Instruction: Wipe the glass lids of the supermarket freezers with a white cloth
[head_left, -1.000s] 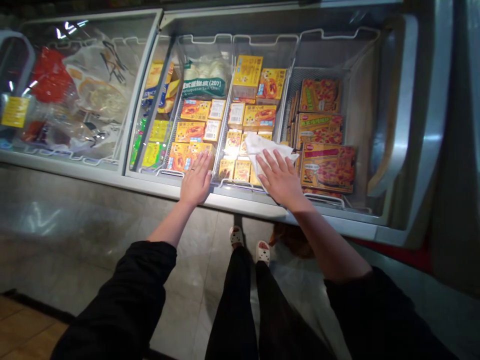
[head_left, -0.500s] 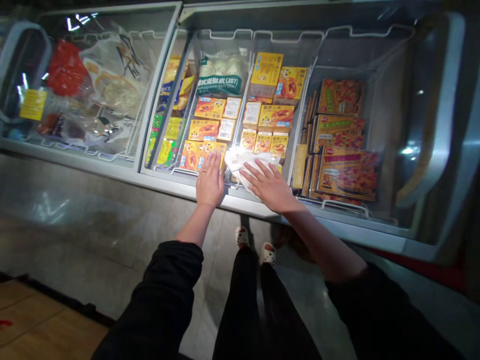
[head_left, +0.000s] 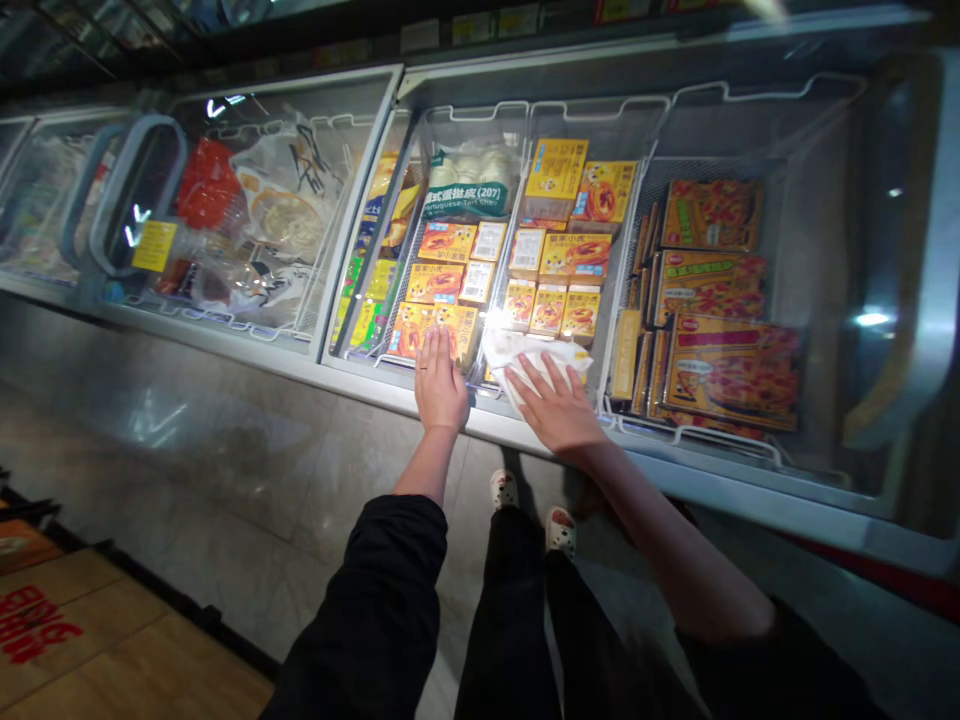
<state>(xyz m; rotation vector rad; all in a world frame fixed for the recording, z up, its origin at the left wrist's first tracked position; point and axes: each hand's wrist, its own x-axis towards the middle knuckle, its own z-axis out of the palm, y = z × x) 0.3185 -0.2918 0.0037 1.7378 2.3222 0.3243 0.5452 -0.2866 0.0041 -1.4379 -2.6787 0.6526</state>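
My left hand (head_left: 441, 385) lies flat on the front of the freezer's glass lid (head_left: 577, 115), fingers straight and bare of any object. Below it, under the glass, are yellow food boxes (head_left: 433, 284). A white cloth (head_left: 501, 352) is spread on the glass to the right. My right hand (head_left: 556, 402) presses it down with the fingers stretched and apart; part of the cloth is hidden beneath the palm. More yellow boxes (head_left: 576, 258) stand in the wire basket under the cloth.
Flat pizza boxes (head_left: 712, 285) fill a basket at the right, beside the lid's curved handle (head_left: 892, 390). Another chest section with a red bag (head_left: 208, 183) and a grey handle (head_left: 139, 195) extends left. A wooden surface (head_left: 150, 650) stands behind at lower left.
The view has shifted, so the freezer sits lower and further right, with more of its left side visible. Both hands stay at nearly the same places on the glass, the cloth under the right one.
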